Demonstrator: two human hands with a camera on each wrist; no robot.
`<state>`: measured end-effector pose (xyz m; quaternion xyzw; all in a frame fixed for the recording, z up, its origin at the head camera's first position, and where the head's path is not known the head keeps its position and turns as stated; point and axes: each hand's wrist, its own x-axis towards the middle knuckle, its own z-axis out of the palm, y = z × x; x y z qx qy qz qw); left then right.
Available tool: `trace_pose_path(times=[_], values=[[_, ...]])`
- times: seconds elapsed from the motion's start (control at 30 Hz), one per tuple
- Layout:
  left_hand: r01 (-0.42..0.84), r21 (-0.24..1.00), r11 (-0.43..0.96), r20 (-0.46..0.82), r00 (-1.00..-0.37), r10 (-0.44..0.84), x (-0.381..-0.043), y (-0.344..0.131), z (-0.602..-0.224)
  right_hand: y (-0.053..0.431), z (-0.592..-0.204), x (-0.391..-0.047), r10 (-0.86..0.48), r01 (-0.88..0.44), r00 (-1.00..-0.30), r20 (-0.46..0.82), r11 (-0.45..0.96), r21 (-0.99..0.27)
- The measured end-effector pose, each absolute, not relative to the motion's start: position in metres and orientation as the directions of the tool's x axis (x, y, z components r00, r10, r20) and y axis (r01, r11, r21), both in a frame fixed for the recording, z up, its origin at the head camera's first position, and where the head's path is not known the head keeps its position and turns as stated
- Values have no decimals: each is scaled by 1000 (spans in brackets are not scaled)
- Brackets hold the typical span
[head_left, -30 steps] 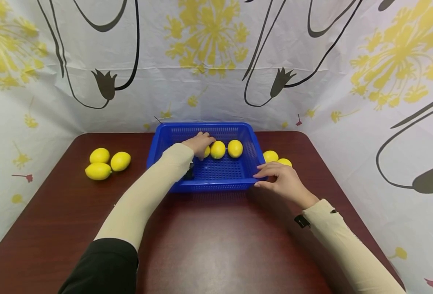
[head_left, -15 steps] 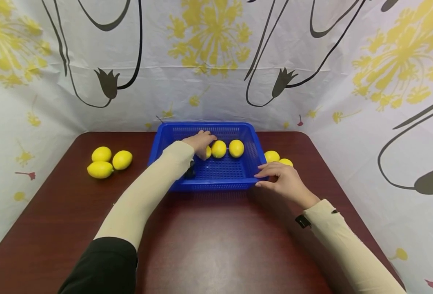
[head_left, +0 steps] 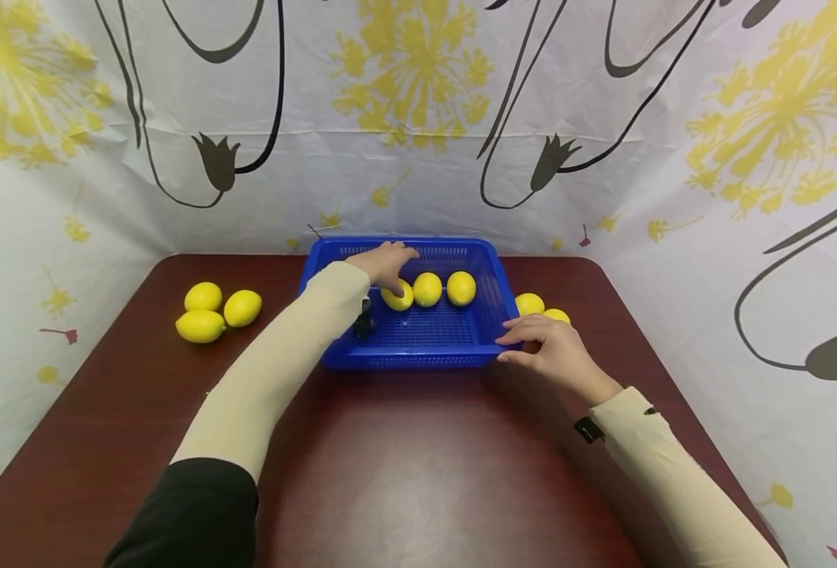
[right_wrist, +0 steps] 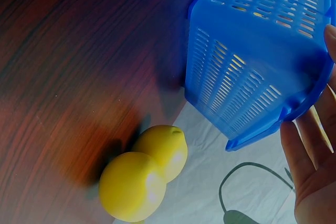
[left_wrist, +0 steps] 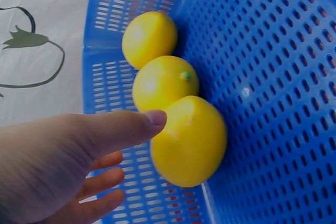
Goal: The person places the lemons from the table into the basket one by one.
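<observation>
A blue perforated plastic basket [head_left: 418, 359] stands on the table and holds three lemons in a row along its far side. My left hand [head_left: 384, 263] is over the left end of that row, fingers spread. In the left wrist view its thumb [left_wrist: 128, 125] overlaps the edge of the nearest lemon [left_wrist: 191, 145], while the other fingers are extended apart from it. Beyond sit the middle lemon [head_left: 427, 289] and the right lemon [head_left: 461, 289]. My right hand [head_left: 556, 353] holds the basket's near right corner, thumb and fingers at the rim.
Three lemons [head_left: 200, 326] lie grouped on the dark wooden table [head_left: 404, 473] left of the basket. Two more lemons [right_wrist: 131, 187] lie just right of it, partly hidden in the head view. A patterned cloth [head_left: 276, 197] hangs behind the table and along both sides.
My left hand has risen and drawn back slightly from the leftmost lemon in the basket, loosening its fingers, so more of that lemon shows. My right hand keeps its hold on the corner.
</observation>
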<state>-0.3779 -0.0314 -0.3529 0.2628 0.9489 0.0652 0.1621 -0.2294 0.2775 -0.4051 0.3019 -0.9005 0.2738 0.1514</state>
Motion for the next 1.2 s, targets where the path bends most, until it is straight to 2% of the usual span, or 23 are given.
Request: trace_pose_path(times=[0.4, 0.63, 1.2], values=[[446, 295, 845, -319, -788, 527, -375, -45, -327, 278, -405, -230, -464, -632, -766, 446, 669, -390], [478, 288, 829, -281, -786, 551, -370, -57, -311, 277, -405, -230, -461, -626, -771, 439, 675, -392], [451, 363, 816, -230, -805, 547, -368, -84, -277, 276, -403, -229, -462, -616, -782, 418, 674, -407]])
